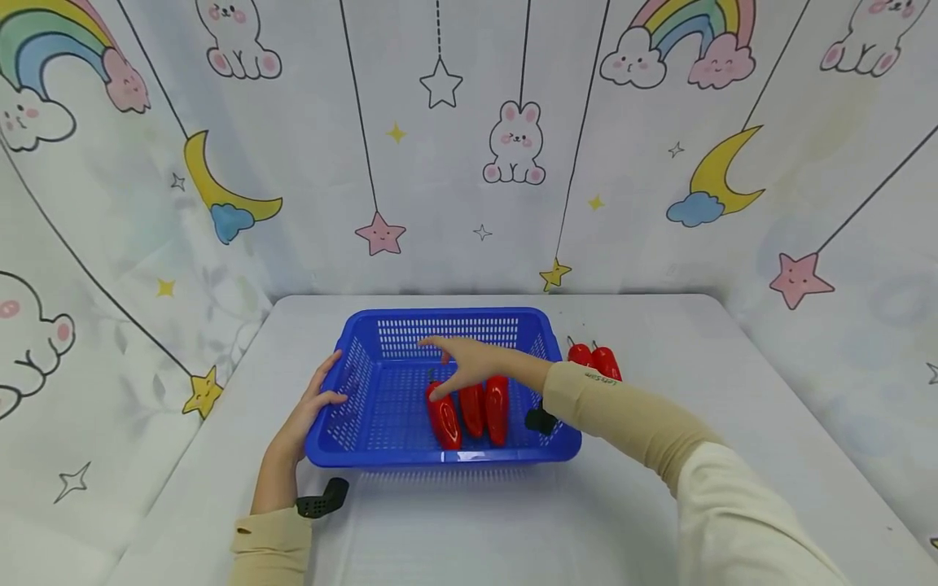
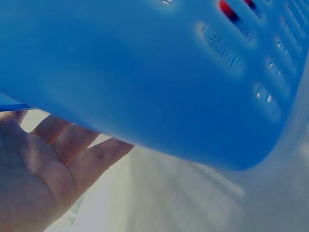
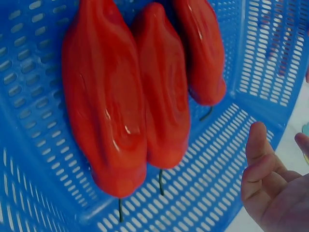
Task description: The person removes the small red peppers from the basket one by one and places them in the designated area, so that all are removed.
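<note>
Head view: The left hand (image 1: pixel 299 422) holds the near edge of the blue basket (image 1: pixel 381 459), its thumb over the rim and its fingers along the outside. The right hand (image 1: pixel 475 360) is over the basket, thumb and fingers spread wide, holding nothing. Three red peppers (image 1: pixel 444 419) lie in the basket below the right hand, on the side away from the left hand. The right thumb overlaps the pepper nearest the left hand in this view. Two more peppers (image 1: pixel 607 360) lie outside the basket, past the right wrist and partly hidden by the right sleeve (image 1: pixel 630 423). The basket stands on a white table (image 1: pixel 484 529); beyond both hands hangs a cloth (image 1: pixel 454 187) printed with stars, moons and rabbits. A black device (image 1: pixel 322 499) sits at the left wrist.

Left wrist view: The basket's slotted outer wall fills most of the frame. The left fingers reach to its edge and their tips pass behind it, out of sight. Red shows through slots well away from the hand.

Right wrist view: The three peppers lie side by side, green stems toward the right hand's side. The right fingers are loosely bent, with a visible gap between hand and peppers.
</note>
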{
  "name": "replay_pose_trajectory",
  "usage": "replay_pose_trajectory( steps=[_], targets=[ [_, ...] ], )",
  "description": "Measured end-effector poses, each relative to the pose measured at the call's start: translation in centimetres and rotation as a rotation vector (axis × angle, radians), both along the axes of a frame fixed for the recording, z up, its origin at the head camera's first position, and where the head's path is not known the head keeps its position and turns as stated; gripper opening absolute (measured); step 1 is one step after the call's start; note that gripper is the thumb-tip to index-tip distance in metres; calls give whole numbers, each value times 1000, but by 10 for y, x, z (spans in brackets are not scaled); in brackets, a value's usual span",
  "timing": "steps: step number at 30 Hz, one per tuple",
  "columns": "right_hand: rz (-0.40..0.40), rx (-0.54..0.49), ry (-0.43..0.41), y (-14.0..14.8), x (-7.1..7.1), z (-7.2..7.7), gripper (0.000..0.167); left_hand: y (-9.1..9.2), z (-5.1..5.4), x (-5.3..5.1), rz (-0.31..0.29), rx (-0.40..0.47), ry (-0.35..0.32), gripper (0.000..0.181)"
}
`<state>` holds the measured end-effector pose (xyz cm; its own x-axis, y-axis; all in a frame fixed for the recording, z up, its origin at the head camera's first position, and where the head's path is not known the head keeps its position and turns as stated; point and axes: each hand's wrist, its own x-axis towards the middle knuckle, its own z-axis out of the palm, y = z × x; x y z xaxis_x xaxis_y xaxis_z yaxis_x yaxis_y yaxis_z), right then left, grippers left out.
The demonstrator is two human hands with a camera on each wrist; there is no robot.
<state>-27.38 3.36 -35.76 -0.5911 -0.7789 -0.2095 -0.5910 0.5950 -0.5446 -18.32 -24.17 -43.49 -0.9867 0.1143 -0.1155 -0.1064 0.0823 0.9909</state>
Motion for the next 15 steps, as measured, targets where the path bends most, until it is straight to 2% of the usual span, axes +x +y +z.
replay_pose_trajectory(
  steps=[9, 15],
  targets=[
    [41, 45, -18, -9, 3, -12, 82, -1, -1, 0, 2, 0, 3, 71],
    [16, 128, -40, -14, 1, -22, 83, -1, -1, 0, 0, 3, 0, 71]
  ],
)
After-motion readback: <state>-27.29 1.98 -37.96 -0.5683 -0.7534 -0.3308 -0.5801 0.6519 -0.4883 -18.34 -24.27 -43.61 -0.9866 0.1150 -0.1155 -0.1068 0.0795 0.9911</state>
